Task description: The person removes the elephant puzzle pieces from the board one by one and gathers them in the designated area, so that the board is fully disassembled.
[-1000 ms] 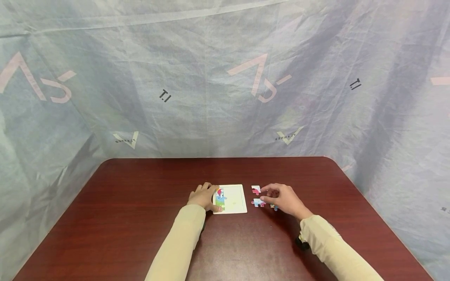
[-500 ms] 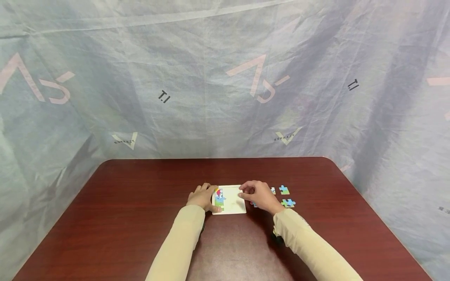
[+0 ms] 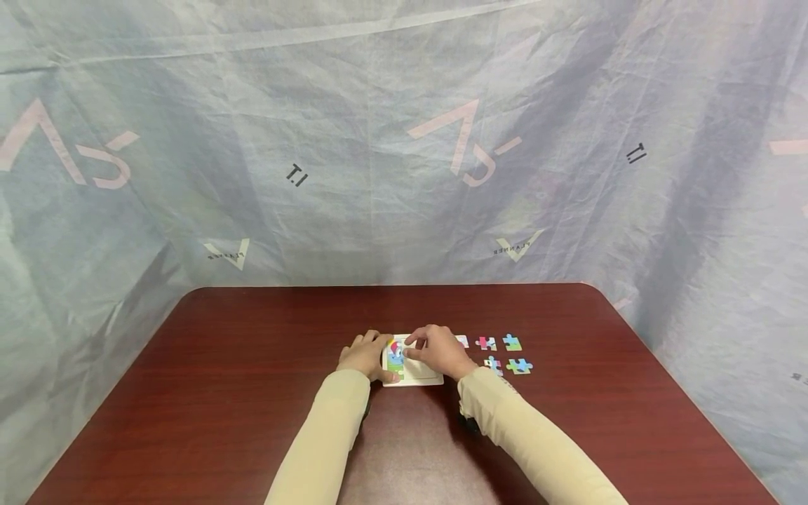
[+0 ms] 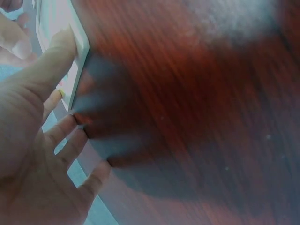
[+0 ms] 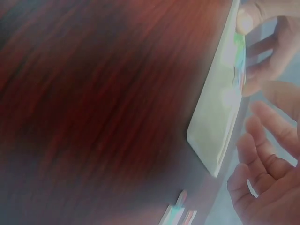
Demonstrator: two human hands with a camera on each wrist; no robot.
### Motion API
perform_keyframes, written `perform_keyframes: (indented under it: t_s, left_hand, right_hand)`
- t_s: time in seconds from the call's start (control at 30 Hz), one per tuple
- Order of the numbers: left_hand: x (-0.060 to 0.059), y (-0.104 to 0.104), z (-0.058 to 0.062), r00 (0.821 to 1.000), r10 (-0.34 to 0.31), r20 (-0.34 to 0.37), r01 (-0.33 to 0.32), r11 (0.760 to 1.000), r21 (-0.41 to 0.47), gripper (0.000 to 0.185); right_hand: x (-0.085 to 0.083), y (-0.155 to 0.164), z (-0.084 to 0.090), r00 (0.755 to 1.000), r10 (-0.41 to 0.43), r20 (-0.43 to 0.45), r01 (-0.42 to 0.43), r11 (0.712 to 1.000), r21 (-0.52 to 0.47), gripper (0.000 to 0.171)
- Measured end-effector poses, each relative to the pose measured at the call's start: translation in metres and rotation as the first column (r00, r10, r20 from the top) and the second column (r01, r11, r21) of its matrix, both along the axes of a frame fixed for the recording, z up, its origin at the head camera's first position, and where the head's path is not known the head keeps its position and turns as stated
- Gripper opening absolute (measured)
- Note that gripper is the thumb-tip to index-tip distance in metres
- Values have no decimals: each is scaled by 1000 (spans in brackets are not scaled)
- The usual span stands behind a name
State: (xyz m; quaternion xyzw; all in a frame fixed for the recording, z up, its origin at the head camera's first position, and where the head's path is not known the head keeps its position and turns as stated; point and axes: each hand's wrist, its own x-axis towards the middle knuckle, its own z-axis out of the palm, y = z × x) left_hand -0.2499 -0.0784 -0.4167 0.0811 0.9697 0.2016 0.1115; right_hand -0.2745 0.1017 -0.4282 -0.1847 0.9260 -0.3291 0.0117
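A white puzzle board (image 3: 421, 372) lies on the dark red table (image 3: 252, 393), with a few coloured pieces (image 3: 395, 356) fitted at its left side. My left hand (image 3: 362, 355) rests at the board's left edge, thumb (image 4: 55, 55) on the board's rim (image 4: 80, 56) and fingers straight on the table. My right hand (image 3: 437, 351) hovers over the board's middle, fingertips bunched near the fitted pieces. Whether a piece is pinched there is hidden. The right wrist view shows the board (image 5: 219, 117) edge-on, with the right hand's curved fingers (image 5: 262, 159) beside it.
Several loose puzzle pieces lie right of the board: a white one (image 3: 463, 341), a pink one (image 3: 485, 343), a blue-green one (image 3: 511, 342), and two nearer me (image 3: 493, 365) (image 3: 519, 365). A grey fabric backdrop (image 3: 404, 175) surrounds the table.
My right hand has moved left from the loose pieces to above the board, uncovering more pieces on the right. The left hand has stayed at the board's left edge.
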Motion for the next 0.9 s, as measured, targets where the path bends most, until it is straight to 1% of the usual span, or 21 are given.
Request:
perform_keyframes:
  t_s: [0.13, 0.27, 0.5, 0.73, 0.9]
  left_hand:
    - [1, 0, 0, 1000, 0, 2, 0, 1000, 3, 81]
    - [0, -1, 0, 1000, -3, -1, 3, 1000, 4, 80]
    - [0, 0, -2, 1000, -4, -13, 4, 1000, 5, 81]
    - [0, 0, -3, 1000, -2, -23, 2, 1000, 11, 80]
    - [-1, -1, -4, 1000, -1, -14, 2, 1000, 12, 83]
  right_hand:
    - [-2, -6, 0, 1000, 12, 16, -12, 999, 36, 13]
    - [-5, -10, -1, 1000, 17, 14, -18, 997, 72, 13]
    - [-10, -17, -5, 1000, -11, 4, 10, 988, 154, 12]
    - [-10, -20, -5, 999, -27, -30, 31, 986, 165, 8]
    - [-12, -23, -6, 999, -42, -21, 45, 983, 181, 7]
